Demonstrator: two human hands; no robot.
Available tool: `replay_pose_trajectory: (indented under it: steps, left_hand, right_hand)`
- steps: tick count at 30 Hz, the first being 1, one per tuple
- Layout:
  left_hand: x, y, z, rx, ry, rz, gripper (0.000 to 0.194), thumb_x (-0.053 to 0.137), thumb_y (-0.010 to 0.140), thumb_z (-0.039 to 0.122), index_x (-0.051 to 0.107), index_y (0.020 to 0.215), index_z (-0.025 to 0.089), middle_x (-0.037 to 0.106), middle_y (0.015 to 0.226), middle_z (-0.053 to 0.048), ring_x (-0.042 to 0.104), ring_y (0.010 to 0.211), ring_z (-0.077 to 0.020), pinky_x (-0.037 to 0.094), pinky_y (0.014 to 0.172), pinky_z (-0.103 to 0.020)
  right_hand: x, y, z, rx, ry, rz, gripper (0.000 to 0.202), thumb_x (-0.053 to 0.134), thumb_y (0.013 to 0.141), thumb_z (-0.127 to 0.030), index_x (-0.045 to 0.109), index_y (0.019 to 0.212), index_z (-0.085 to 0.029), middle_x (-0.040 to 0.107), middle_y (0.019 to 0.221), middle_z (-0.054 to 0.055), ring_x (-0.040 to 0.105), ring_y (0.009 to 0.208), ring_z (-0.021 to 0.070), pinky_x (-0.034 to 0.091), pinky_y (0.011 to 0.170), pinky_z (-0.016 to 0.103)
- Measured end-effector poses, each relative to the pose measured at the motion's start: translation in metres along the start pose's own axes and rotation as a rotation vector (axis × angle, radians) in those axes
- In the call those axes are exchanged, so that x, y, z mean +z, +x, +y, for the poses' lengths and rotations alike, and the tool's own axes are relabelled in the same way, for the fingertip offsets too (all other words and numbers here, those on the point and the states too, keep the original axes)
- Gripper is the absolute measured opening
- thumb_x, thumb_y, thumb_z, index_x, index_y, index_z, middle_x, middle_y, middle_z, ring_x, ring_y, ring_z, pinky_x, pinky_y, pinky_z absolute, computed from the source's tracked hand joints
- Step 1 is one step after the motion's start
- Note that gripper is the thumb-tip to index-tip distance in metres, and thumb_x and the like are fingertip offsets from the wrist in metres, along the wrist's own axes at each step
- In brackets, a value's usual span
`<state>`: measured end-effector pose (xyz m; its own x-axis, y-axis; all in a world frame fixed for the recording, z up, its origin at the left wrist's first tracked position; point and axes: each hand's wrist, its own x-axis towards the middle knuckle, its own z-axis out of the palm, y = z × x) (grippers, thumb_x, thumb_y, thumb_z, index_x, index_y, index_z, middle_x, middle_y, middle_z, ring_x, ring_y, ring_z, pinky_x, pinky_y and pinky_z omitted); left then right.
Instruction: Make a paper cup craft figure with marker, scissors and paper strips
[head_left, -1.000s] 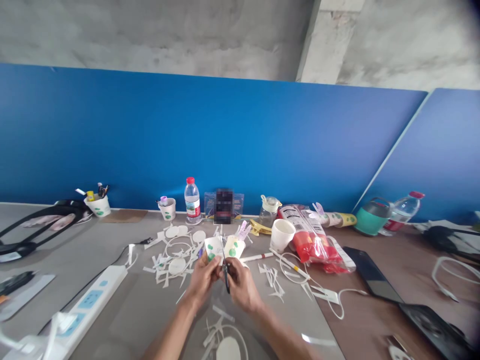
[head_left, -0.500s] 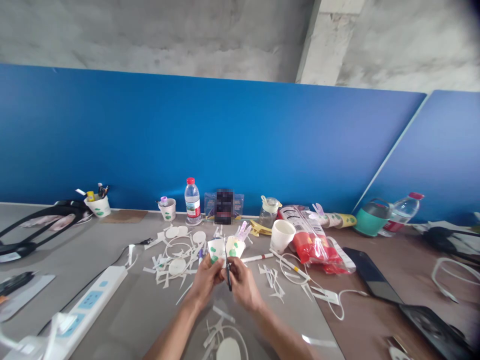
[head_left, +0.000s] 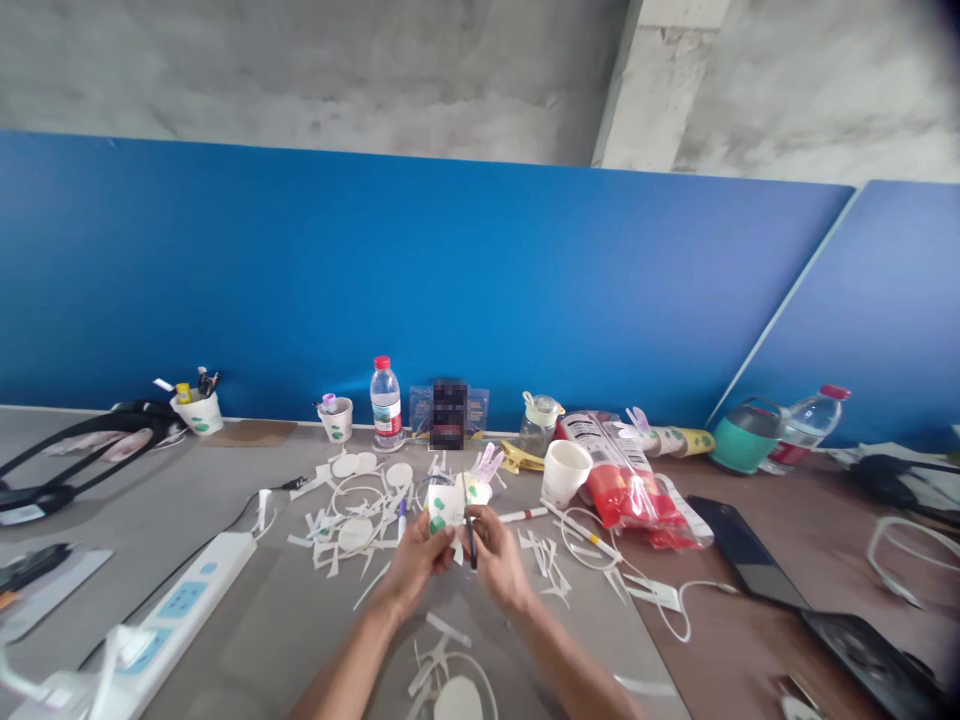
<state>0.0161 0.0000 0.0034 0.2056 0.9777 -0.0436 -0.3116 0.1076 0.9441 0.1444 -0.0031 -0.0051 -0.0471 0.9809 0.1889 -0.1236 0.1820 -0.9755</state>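
My left hand (head_left: pixel 418 560) is closed on a piece of white paper cup (head_left: pixel 441 504) printed with green leaves, held up above the desk. In my right hand (head_left: pixel 496 562) is a pair of scissors (head_left: pixel 472 542), upright at the right edge of the paper. Whether the blades touch the paper I cannot tell. Just behind stands a leaf-printed cup (head_left: pixel 477 490) with a light purple, ear-shaped thing on it, partly covered by the held piece. White paper scraps and discs (head_left: pixel 355 534) lie spread to the left of my hands, and more strips (head_left: pixel 546 565) to the right.
A water bottle (head_left: pixel 386 405) and a small cup (head_left: pixel 337 420) stand along the blue partition. Right of centre are a white cup (head_left: pixel 564 475), a glass jar (head_left: pixel 537 428) and a red bag (head_left: pixel 626 480). A power strip (head_left: pixel 180 610) lies at left, a dark phone (head_left: pixel 742 550) at right.
The cup piece and the scissors have shifted slightly right. The scissors now stand at the piece's right edge, and a small white bit shows below it between my hands.
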Motion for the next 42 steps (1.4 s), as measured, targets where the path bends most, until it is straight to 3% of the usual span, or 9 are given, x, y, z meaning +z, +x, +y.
replay_pose_trajectory:
  steps: [6, 11, 16, 20, 24, 30, 36, 42]
  left_hand:
    - [-0.005, -0.004, 0.006, -0.063, 0.138, -0.115, 0.031, 0.074, 0.069, 0.041, 0.058, 0.083, 0.018, 0.053, 0.052, 0.006, 0.043, 0.04, -0.007, 0.024, 0.041, -0.019]
    - [-0.008, -0.007, 0.013, -0.125, 0.187, -0.259, 0.03, 0.075, 0.069, 0.04, 0.061, 0.082, 0.017, 0.057, 0.056, 0.003, 0.049, 0.043, -0.0089, 0.029, 0.043, -0.02]
    - [-0.009, -0.004, 0.007, -0.059, 0.013, -0.115, 0.031, 0.076, 0.067, 0.044, 0.067, 0.077, 0.016, 0.061, 0.061, 0.0, 0.052, 0.052, -0.0098, 0.037, 0.051, -0.021]
    - [0.004, -0.006, -0.003, -0.015, -0.261, -0.078, 0.04, 0.082, 0.06, 0.04, 0.069, 0.089, 0.017, 0.068, 0.08, -0.004, 0.059, 0.067, -0.0142, 0.047, 0.065, -0.026]
    - [0.015, -0.005, -0.007, -0.06, -0.302, 0.047, 0.034, 0.084, 0.058, 0.029, 0.069, 0.084, 0.012, 0.067, 0.072, -0.004, 0.058, 0.058, -0.0127, 0.048, 0.058, -0.026]
    - [0.005, 0.002, 0.005, -0.039, -0.414, 0.274, 0.03, 0.086, 0.053, 0.023, 0.065, 0.072, 0.013, 0.064, 0.064, 0.0, 0.057, 0.056, -0.01, 0.049, 0.054, -0.022]
    - [0.0, 0.0, 0.013, -0.029, -0.417, 0.243, 0.029, 0.084, 0.056, 0.029, 0.065, 0.069, 0.012, 0.062, 0.062, 0.001, 0.054, 0.053, -0.0079, 0.048, 0.055, -0.02]
    - [0.001, -0.002, 0.013, -0.023, -0.385, 0.2, 0.025, 0.082, 0.059, 0.031, 0.065, 0.065, 0.014, 0.061, 0.062, 0.0, 0.055, 0.057, -0.0102, 0.048, 0.059, -0.022]
  right_hand:
    - [-0.01, 0.009, -0.01, -0.026, 0.227, 0.113, 0.046, 0.075, 0.064, -0.042, 0.053, 0.098, -0.021, 0.059, 0.077, -0.002, 0.054, 0.064, 0.0121, 0.042, 0.056, 0.021]
    - [-0.016, 0.013, -0.014, 0.082, 0.266, 0.093, 0.042, 0.076, 0.063, -0.037, 0.052, 0.093, -0.02, 0.06, 0.067, -0.003, 0.051, 0.051, 0.0095, 0.039, 0.047, 0.019]
    - [-0.015, 0.012, -0.012, 0.001, 0.243, 0.219, 0.04, 0.073, 0.067, -0.037, 0.052, 0.097, -0.02, 0.065, 0.074, 0.001, 0.06, 0.059, 0.0142, 0.047, 0.052, 0.024]
    - [-0.006, 0.007, -0.009, -0.089, 0.239, 0.311, 0.039, 0.07, 0.07, -0.035, 0.05, 0.099, -0.02, 0.067, 0.084, 0.004, 0.063, 0.069, 0.0167, 0.05, 0.062, 0.028]
    - [0.001, 0.001, -0.007, -0.094, 0.152, 0.26, 0.037, 0.069, 0.072, -0.035, 0.05, 0.099, -0.02, 0.063, 0.076, 0.001, 0.058, 0.064, 0.0142, 0.047, 0.059, 0.025]
    - [0.001, -0.005, -0.002, -0.085, 0.072, 0.106, 0.036, 0.066, 0.075, -0.045, 0.053, 0.096, -0.019, 0.055, 0.066, -0.003, 0.051, 0.057, 0.0117, 0.042, 0.053, 0.022]
    - [0.01, -0.017, -0.004, -0.09, -0.108, -0.091, 0.025, 0.059, 0.082, -0.038, 0.056, 0.096, -0.018, 0.06, 0.072, 0.001, 0.055, 0.063, 0.0134, 0.043, 0.058, 0.023]
    - [0.014, -0.021, -0.006, -0.108, -0.183, -0.12, 0.022, 0.056, 0.085, -0.033, 0.057, 0.1, -0.016, 0.064, 0.079, 0.003, 0.058, 0.068, 0.015, 0.045, 0.061, 0.023]
